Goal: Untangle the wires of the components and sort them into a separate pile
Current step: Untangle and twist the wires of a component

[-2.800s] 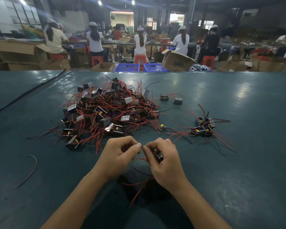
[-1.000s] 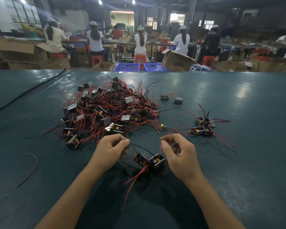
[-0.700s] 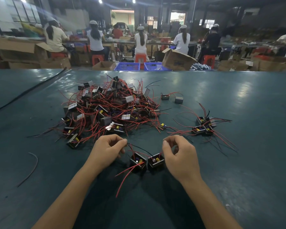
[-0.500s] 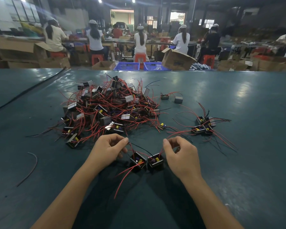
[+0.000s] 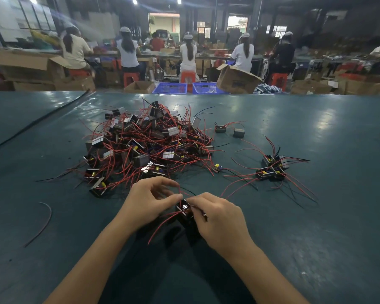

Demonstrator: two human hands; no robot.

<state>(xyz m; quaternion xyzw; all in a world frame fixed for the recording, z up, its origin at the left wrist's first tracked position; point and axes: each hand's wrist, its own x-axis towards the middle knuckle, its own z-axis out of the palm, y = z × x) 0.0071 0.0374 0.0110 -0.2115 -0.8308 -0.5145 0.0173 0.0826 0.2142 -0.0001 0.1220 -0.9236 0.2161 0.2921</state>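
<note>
Dim workshop at the far end, where people in white caps sit with their backs turned among cardboard boxes and two blue plastic baskets (image 5: pixel 170 87). Nearer, a glossy dark teal surface (image 5: pixel 316 238) carries a large tangled heap of small black components with red wires (image 5: pixel 145 145) at centre-left. Well apart on the right lies a small pile of the same wired parts (image 5: pixel 272 168). Just near of the heap, the left hand (image 5: pixel 147 205) and right hand (image 5: pixel 219 218) meet with fingers curled. Both pinch one small black boxy component (image 5: pixel 184 208) between them, its red leads trailing toward the near side. A loose curved red wire (image 5: pixel 44 218) lies alone at the near left.
</note>
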